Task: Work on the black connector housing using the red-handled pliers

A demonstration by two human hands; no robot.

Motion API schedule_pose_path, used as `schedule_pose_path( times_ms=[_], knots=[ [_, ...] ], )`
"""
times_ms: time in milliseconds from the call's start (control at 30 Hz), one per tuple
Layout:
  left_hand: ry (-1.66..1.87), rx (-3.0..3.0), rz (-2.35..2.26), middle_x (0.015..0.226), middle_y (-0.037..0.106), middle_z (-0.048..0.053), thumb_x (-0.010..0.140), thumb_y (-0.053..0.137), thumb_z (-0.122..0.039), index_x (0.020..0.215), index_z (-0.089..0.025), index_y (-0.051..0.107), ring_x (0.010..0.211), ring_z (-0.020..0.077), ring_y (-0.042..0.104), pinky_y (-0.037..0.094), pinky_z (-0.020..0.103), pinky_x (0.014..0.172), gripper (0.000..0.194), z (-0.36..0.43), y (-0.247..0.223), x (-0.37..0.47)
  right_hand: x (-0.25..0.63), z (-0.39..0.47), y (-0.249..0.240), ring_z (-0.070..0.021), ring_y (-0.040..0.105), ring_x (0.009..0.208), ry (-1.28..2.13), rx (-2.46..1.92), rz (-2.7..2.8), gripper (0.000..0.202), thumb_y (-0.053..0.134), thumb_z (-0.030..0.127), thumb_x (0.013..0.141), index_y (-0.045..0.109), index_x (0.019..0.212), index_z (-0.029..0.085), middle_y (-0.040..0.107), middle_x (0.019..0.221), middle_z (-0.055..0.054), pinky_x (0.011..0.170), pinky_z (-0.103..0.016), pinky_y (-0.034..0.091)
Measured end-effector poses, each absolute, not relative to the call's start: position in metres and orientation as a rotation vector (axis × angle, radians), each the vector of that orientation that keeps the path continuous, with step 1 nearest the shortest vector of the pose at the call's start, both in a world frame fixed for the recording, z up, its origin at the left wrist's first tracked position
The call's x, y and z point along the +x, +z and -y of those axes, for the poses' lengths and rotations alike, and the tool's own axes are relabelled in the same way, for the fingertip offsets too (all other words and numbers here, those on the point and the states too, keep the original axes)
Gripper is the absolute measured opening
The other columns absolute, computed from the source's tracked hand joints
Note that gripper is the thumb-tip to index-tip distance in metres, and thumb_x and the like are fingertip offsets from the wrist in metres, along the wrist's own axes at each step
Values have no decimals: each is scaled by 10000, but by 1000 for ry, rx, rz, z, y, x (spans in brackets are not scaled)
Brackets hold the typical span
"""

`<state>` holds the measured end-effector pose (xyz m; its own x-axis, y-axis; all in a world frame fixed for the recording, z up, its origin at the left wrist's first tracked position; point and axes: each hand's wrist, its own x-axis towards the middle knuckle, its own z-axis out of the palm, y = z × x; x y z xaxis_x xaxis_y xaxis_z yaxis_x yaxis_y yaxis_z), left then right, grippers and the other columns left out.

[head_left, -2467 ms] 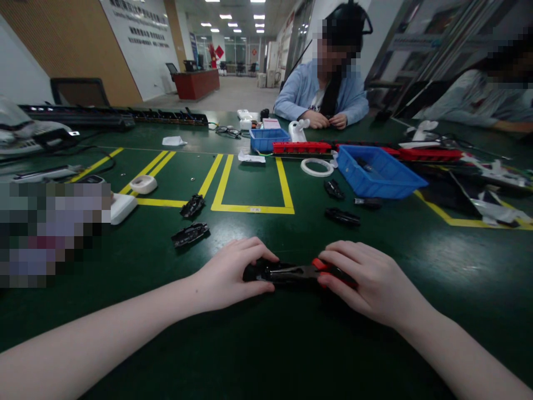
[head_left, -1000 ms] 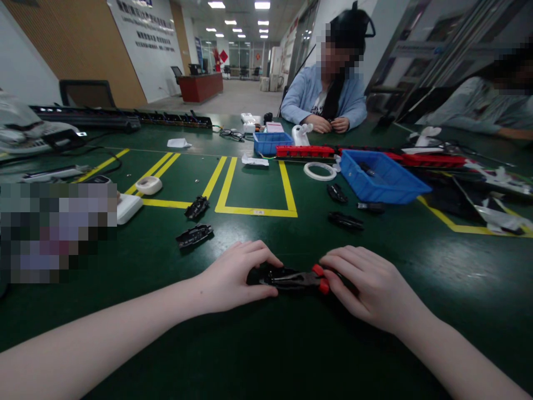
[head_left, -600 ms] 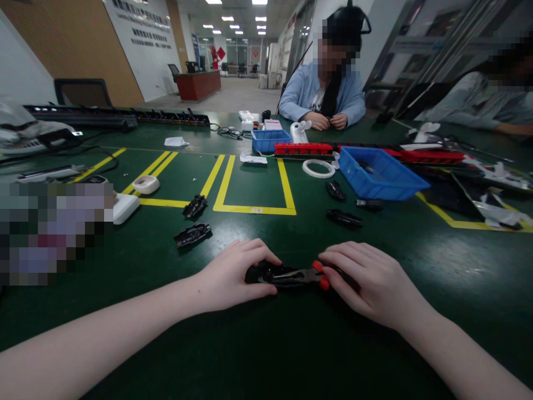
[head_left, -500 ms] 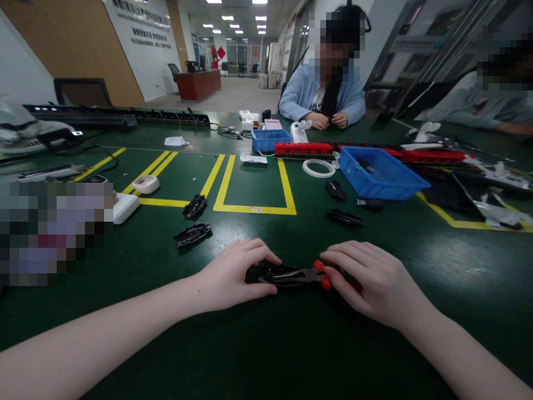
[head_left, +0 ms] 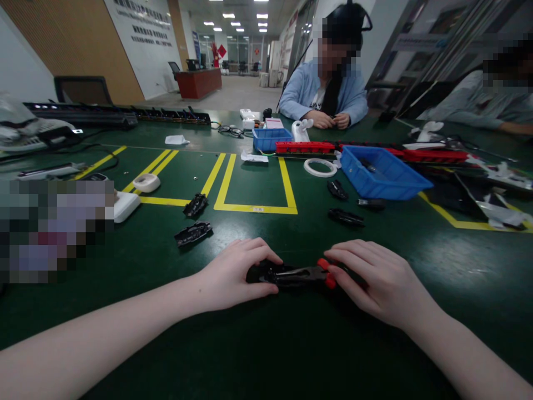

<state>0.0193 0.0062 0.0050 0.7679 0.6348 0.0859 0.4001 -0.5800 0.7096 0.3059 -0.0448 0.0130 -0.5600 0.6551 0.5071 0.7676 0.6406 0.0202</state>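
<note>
Low over the near part of the green table, my left hand (head_left: 239, 272) is closed around a black plastic piece (head_left: 272, 276), thumb below and fingers above. My right hand (head_left: 372, 280) is closed on the red handles of a pair of pliers (head_left: 310, 273). The long metal jaws of the pliers point left and lie along the black piece; where their tips touch it, I cannot tell. Two black plastic shells (head_left: 194, 234) lie beyond my left hand, and two similar black parts (head_left: 345, 217) lie beyond my right hand.
A blue bin (head_left: 385, 186) with dark parts inside stands at the right, near a white tape ring (head_left: 320, 167). Behind is a smaller blue bin (head_left: 272, 138) beside red strips (head_left: 306, 147). Yellow tape (head_left: 256, 209) marks the table. A person (head_left: 325, 91) sits opposite.
My right hand and the pliers have shifted slightly to the right. My left hand keeps its hold on the black piece, nearly still.
</note>
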Motion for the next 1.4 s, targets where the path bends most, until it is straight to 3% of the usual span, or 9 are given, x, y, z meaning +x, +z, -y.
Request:
schedule_pose_path(
  times_ms=[1400],
  knots=[
    [451, 2286, -752, 1129, 652, 11, 872, 780, -263, 1169, -233, 639, 1039, 212, 601, 439, 367, 893, 330, -8, 1, 20, 298, 46, 14, -179, 676, 725, -318, -1136, 2414, 246, 469, 248, 1008, 676, 928, 143, 728, 845, -85, 623, -305, 527]
  ],
)
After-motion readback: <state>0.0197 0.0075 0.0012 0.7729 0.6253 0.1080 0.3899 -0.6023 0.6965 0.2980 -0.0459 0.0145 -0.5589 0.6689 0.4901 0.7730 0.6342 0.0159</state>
